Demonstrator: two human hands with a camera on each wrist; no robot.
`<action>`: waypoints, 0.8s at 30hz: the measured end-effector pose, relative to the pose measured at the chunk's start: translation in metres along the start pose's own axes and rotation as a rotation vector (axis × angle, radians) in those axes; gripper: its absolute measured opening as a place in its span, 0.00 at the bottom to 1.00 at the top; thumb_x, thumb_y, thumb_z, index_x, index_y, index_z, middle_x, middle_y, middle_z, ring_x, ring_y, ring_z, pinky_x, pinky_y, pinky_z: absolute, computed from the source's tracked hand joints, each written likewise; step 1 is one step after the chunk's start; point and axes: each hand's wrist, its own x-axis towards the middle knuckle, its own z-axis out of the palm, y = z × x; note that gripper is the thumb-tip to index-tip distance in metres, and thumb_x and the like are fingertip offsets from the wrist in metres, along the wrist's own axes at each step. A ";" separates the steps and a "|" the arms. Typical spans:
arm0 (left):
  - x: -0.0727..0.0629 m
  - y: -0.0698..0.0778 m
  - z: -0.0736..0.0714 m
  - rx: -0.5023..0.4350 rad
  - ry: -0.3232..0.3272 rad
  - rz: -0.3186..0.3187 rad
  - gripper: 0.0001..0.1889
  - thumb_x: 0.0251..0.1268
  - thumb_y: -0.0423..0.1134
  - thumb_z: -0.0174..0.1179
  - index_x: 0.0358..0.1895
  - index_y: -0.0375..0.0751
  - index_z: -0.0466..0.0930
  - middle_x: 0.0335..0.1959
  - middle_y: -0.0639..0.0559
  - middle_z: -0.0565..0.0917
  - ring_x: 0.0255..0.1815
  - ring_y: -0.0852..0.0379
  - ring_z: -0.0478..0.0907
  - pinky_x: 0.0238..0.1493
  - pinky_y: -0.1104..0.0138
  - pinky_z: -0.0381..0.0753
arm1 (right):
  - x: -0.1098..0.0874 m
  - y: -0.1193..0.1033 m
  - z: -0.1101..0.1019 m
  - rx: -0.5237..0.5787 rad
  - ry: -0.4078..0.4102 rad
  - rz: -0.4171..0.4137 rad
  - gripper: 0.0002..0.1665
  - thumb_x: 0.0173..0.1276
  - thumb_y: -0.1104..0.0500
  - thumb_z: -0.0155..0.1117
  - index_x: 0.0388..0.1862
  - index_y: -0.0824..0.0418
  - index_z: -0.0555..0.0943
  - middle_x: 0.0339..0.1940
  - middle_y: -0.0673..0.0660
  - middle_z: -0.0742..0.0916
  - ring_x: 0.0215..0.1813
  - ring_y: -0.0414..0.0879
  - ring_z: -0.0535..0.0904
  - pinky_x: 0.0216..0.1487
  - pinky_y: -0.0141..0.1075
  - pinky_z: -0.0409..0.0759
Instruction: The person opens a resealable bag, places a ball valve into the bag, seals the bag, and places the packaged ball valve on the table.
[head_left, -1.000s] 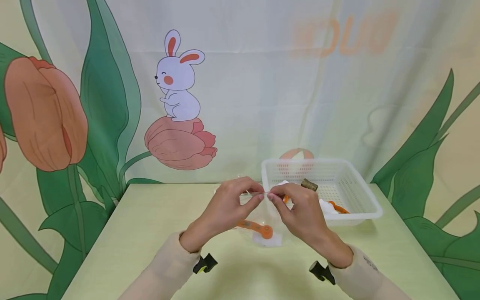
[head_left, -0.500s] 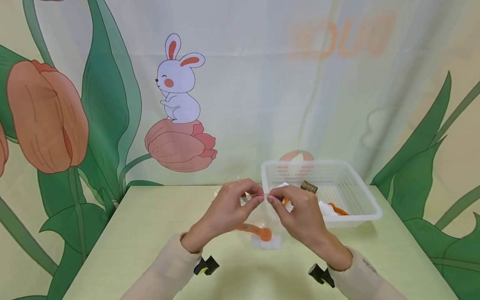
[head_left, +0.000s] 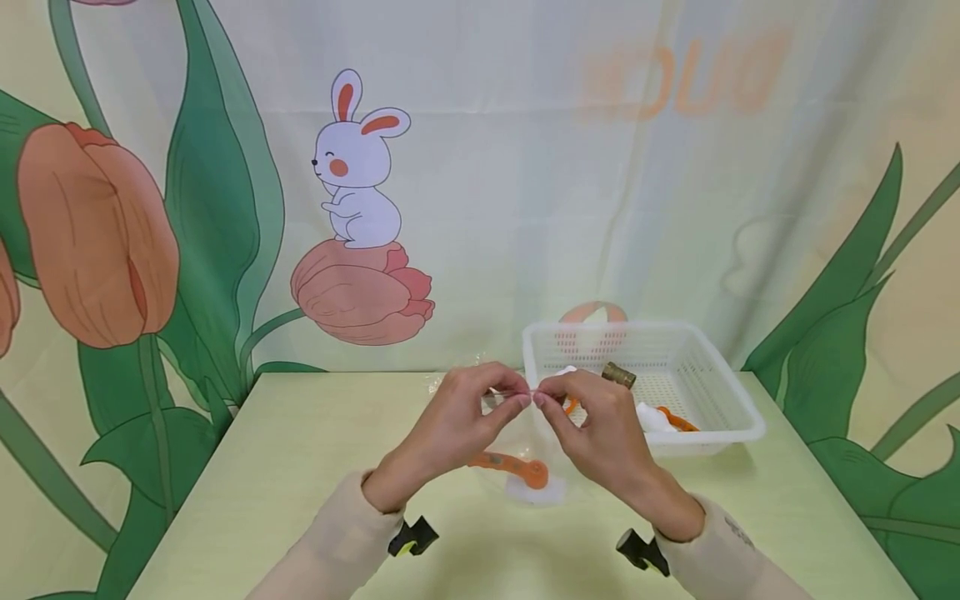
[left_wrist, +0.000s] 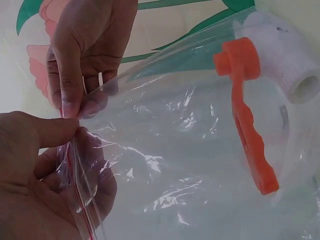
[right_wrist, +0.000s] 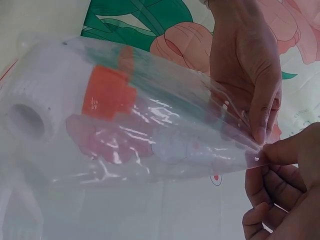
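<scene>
Held up in front of me is a clear zip bag (left_wrist: 175, 155) with a red line along its zip edge. Inside lies an orange lever (left_wrist: 247, 130) with a round cap end, against a white ribbed tube piece (left_wrist: 285, 55) with a hollow end. My left hand (head_left: 461, 417) pinches the zip edge between thumb and fingers. Close beside it, thumb tip nearly touching, my right hand (head_left: 607, 421) pinches the same edge. The right wrist view shows the bag's corner (right_wrist: 255, 157) at the right fingertips.
Behind my right hand a white perforated basket (head_left: 731, 408) stands on the pale green table (head_left: 300, 467). It holds white pieces (head_left: 654, 418), orange levers (head_left: 678, 418) and a brownish cylinder (head_left: 618, 375). A printed curtain (head_left: 480, 208) hangs at the back.
Both hands keep their pinch at the zip edge, almost still. The hanging part of the bag with the orange lever swings slightly. The head view tilts a little.
</scene>
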 end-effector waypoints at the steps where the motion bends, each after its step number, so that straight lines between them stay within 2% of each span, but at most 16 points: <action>1: -0.001 -0.001 0.000 0.004 0.000 -0.006 0.02 0.64 0.34 0.65 0.38 0.41 0.83 0.33 0.55 0.86 0.35 0.63 0.80 0.41 0.65 0.83 | 0.000 0.000 0.000 -0.002 0.003 0.000 0.07 0.58 0.68 0.72 0.33 0.58 0.85 0.25 0.47 0.85 0.27 0.36 0.76 0.31 0.26 0.72; 8: -0.005 -0.006 -0.003 0.032 0.016 -0.022 0.02 0.64 0.34 0.64 0.38 0.45 0.82 0.33 0.57 0.85 0.35 0.65 0.80 0.40 0.66 0.81 | -0.001 0.001 -0.002 -0.015 0.007 0.011 0.07 0.56 0.68 0.73 0.33 0.58 0.85 0.26 0.47 0.86 0.27 0.36 0.76 0.32 0.25 0.73; 17: -0.006 -0.005 -0.002 0.064 0.015 0.016 0.02 0.65 0.32 0.64 0.37 0.41 0.80 0.33 0.54 0.84 0.35 0.60 0.79 0.39 0.61 0.81 | -0.001 0.001 -0.001 -0.008 0.004 0.019 0.07 0.56 0.68 0.73 0.33 0.59 0.85 0.27 0.47 0.87 0.27 0.36 0.76 0.32 0.25 0.73; 24: -0.007 -0.005 -0.004 0.035 0.003 -0.041 0.03 0.64 0.33 0.64 0.38 0.45 0.81 0.32 0.58 0.83 0.36 0.63 0.77 0.39 0.65 0.79 | -0.001 0.002 -0.003 -0.012 0.016 0.013 0.08 0.55 0.68 0.74 0.33 0.59 0.85 0.27 0.48 0.87 0.27 0.36 0.77 0.32 0.25 0.73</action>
